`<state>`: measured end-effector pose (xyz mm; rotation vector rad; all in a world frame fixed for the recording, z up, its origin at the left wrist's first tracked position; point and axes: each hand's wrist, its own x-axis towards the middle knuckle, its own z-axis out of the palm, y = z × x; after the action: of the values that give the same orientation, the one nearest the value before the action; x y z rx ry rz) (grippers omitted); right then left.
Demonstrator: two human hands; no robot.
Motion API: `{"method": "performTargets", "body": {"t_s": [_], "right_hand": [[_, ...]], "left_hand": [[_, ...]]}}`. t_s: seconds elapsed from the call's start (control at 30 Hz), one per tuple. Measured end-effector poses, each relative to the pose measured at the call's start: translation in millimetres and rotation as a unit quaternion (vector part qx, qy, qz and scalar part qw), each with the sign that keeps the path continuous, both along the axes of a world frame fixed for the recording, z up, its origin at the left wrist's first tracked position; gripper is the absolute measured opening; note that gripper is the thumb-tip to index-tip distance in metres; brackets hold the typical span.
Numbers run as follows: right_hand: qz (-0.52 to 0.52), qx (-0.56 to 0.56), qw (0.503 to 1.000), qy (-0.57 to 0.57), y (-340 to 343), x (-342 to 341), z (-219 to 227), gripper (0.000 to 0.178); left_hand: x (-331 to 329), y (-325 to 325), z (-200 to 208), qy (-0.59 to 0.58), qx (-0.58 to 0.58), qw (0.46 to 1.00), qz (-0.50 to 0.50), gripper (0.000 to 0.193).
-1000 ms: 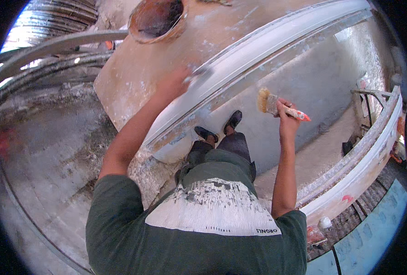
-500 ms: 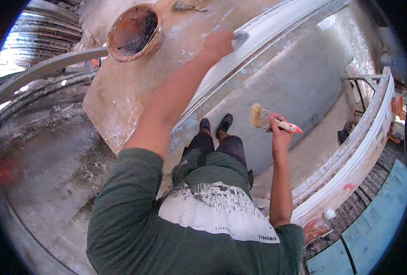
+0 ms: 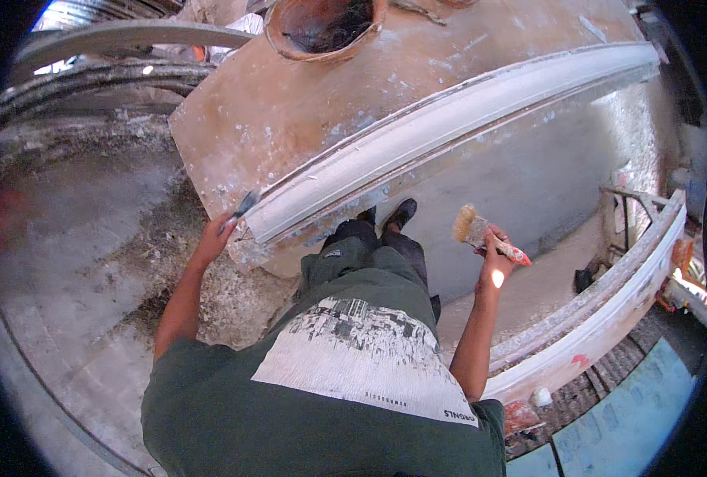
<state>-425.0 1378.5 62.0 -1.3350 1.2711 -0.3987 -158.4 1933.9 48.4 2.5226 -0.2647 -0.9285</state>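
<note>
My left hand is closed around a small tool with a flat, dark grey end; whether that end is a blade or bristles I cannot tell. The tool is at the near left end of a long, curved white moulding, which lies along the front edge of a stained brown table. Off to the right, well apart from the moulding, my right hand grips a wide paintbrush. Its pale yellowish bristles point left, and its handle has a red end.
A brown bowl with a dark inside stands on the table's far side. At the right a second curved white piece stands beside a light blue panel. Long curved strips rise at the far left. My feet are close to the table.
My left hand has swept from the moulding's far stretch back to its near left end, still holding the small tool. The right hand with the paintbrush has hardly moved; the view has shifted.
</note>
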Motion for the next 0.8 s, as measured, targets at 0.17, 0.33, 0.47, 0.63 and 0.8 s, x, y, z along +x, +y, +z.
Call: {"method": "performTargets", "body": {"t_s": [0.17,0.33,0.47,0.63,0.8], "right_hand": [[0.058,-0.035,0.998,0.002,6.6,31.0,21.8,0.028],[0.119,-0.065,0.991,-0.023,10.2,56.9,38.5,0.026],[0.108,-0.079,0.991,-0.031,-3.5,53.0,39.5,0.026],[0.005,-0.034,0.997,-0.062,-41.1,33.5,28.5,0.022],[-0.050,0.001,0.996,-0.079,-118.7,7.0,-3.6,0.020]], "left_hand": [[10.1,-204.5,-45.4,-0.083,-0.146,0.985,-0.037,0.042],[31.0,-376.3,-48.7,-0.104,-0.193,0.974,-0.059,0.043],[36.1,-339.0,-30.4,-0.082,-0.125,0.986,-0.075,0.046],[24.5,-290.0,-23.9,-0.061,-0.086,0.993,-0.043,0.046],[51.1,-458.2,-37.0,-0.148,-0.115,0.977,-0.097,0.041]]}}
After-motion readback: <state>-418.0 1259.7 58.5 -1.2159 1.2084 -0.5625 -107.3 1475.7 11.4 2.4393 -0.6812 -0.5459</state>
